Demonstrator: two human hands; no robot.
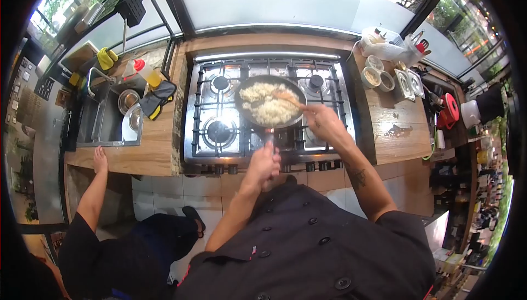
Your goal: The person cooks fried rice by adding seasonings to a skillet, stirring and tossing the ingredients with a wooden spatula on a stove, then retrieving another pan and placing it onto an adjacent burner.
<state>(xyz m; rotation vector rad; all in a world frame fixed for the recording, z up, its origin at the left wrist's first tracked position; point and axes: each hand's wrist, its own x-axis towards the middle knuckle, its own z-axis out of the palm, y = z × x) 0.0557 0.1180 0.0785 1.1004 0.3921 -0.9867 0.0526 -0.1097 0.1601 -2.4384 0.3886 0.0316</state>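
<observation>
A dark frying pan (240,114) sits over the middle of the gas stove, its handle (269,136) pointing toward me. My left hand (264,165) is wrapped round that handle. Pale, grainy food that looks like rice (274,112) is spread in the pan in loose clumps. My right hand (324,120) is closed on a wooden spatula (291,100), whose blade rests among the grains at the pan's right side. The spatula's far tip is partly buried in the food.
The stove (247,147) has several other burners around the pan. A sink (101,129), a squeeze bottle (147,75) and gloves (157,101) are at left. Small bowls (371,77) and metal containers (405,84) stand at right. Another person's hand (100,159) rests on the left counter edge.
</observation>
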